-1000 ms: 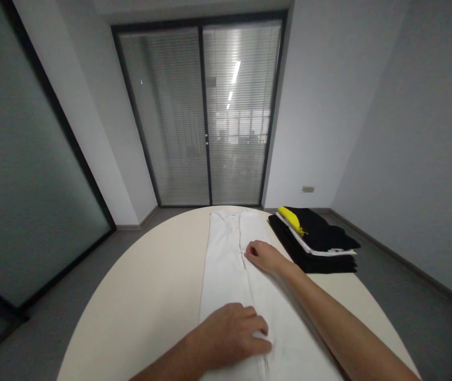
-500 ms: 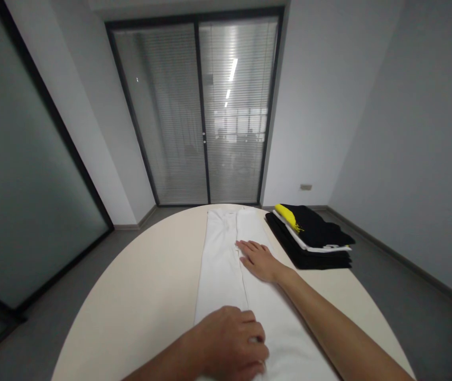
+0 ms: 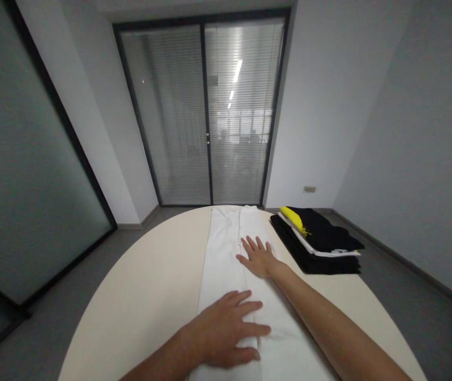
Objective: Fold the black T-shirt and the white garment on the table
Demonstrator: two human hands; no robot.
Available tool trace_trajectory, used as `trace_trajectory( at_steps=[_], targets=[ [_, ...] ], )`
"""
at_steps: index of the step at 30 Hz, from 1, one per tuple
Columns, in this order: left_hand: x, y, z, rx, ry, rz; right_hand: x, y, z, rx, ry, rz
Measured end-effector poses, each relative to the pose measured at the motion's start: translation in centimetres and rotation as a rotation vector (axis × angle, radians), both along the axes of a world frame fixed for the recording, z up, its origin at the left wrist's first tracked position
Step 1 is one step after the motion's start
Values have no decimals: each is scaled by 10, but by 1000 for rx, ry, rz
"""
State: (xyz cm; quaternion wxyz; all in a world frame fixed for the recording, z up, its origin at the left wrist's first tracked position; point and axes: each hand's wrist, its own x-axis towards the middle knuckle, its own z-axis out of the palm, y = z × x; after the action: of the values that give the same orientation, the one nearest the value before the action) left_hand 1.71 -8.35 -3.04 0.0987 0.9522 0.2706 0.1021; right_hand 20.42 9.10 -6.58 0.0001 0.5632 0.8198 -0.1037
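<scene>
A long white garment (image 3: 226,248), folded lengthwise, lies down the middle of a round cream table (image 3: 146,286). My left hand (image 3: 228,330) rests flat on its near part, fingers spread apart. Farther along, my right hand (image 3: 258,256) lies palm down on the garment's right half, fingers stretched out. Neither hand holds anything.
A stack of folded black clothes (image 3: 319,241) with a white layer and a yellow piece sits at the table's far right. Behind the table are glass doors with blinds (image 3: 205,116), a glass partition (image 3: 15,174) at left and grey floor all round.
Both hands have opened from curled to flat on the white garment. The right hand has slid slightly farther along it.
</scene>
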Motion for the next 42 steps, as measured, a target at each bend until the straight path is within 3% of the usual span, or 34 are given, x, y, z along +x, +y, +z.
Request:
trace_trajectory(
  at_steps=[4, 12, 20, 25, 32, 37, 42],
  targets=[
    [-9, 12, -7, 135, 19, 130, -13, 28, 0, 51, 3, -28],
    [-12, 29, -19, 310, 30, 89, -18, 49, -2, 151, 94, 9],
    [-7, 25, -6, 317, 44, 70, 2, 2, 16, 163, 75, 72],
    [-16, 19, 7, 199, 10, 13, 20, -39, 34, 82, 89, 169],
    [-13, 16, 1, 137, -31, -28, 40, -90, 39, 28, 200, 347],
    [-3, 12, 4, 137, -41, -36, 49, -106, 36, 67, 336, 371],
    [-5, 7, 10, -16, -83, -20, 52, -107, 44, 65, 415, 419]
  ],
)
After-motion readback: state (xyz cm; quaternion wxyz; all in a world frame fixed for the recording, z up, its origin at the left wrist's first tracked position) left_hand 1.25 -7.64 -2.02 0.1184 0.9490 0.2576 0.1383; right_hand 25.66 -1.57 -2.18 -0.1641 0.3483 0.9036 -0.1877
